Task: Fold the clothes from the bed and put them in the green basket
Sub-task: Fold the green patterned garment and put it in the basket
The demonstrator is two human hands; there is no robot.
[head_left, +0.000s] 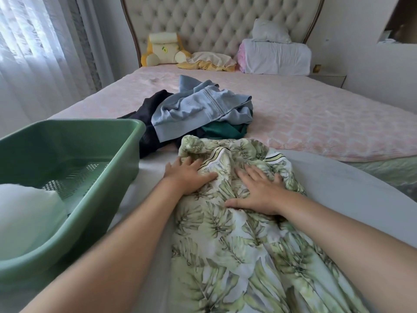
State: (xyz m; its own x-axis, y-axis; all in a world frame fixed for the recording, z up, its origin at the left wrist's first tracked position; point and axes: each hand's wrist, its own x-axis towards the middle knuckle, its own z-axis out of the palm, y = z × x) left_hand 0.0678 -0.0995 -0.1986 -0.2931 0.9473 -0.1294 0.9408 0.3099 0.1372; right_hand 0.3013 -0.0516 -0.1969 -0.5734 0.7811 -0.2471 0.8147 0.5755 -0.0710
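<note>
A green leaf-print garment [234, 240] lies spread on the near part of the bed, its striped collar end pointing away from me. My left hand [188, 176] presses flat on its upper left part, fingers straight. My right hand [259, 193] lies flat on its upper right part, fingers spread. Beyond the garment sits a heap of clothes: a light blue sweatshirt [203, 109] on top, a black piece [151, 114] to its left and a dark green piece [223, 131] underneath. The green basket [126, 141] stands on the bed at my left with something white [27, 218] in it.
The pink quilted bedspread [316, 123] stretches to the right and back. At the tufted headboard [216, 21] lie a yellow cushion [162, 50], a folded white pile [277, 56] and a crumpled cream cloth [209, 61]. Sheer curtains [33, 53] hang at the left.
</note>
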